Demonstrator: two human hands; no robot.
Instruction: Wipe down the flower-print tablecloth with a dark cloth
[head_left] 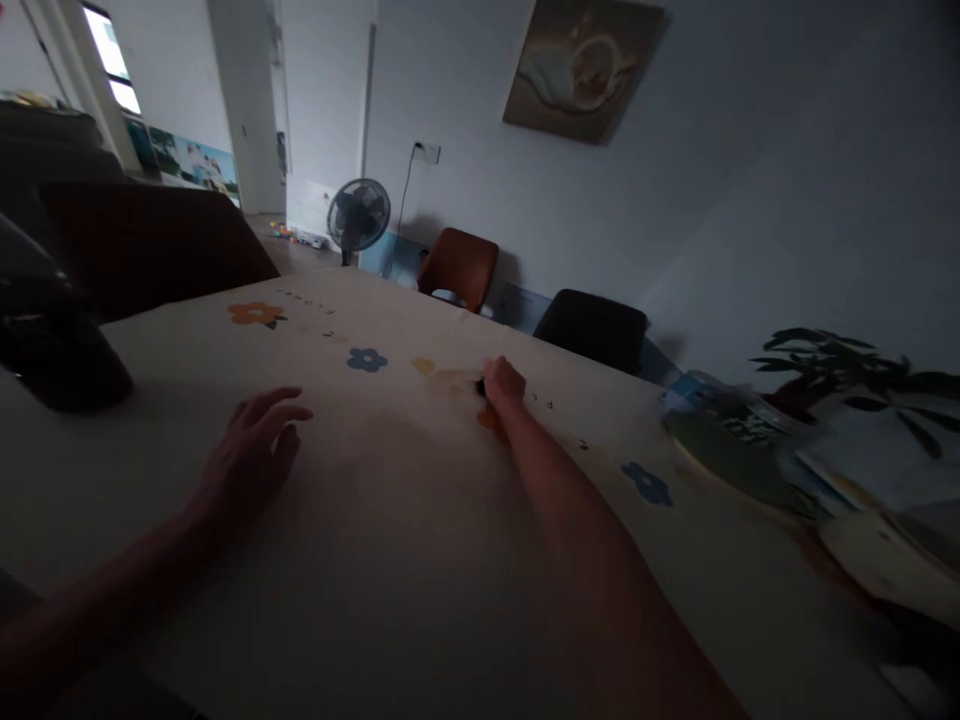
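Note:
Past the middle of the table, my right hand (505, 382) is closed, its arm stretched out over the tablecloth. A small dark thing (481, 385) shows at the left side of that fist; most of it is hidden and I cannot make out its kind. My left hand (255, 440) is at the left part of the table, fingers apart and nothing in them. Under both hands lies the pale tablecloth (420, 560), printed with orange, blue and yellow flowers. An orange printed flower (491, 424) is partly covered by my right forearm.
At the left edge stands a dark, blurred container (64, 355). A green round mat (724, 445), a potted plant (787, 400) and other items crowd the right side. Beyond the table are an orange-brown chair (465, 262), a black chair (592, 328) and a fan (359, 215).

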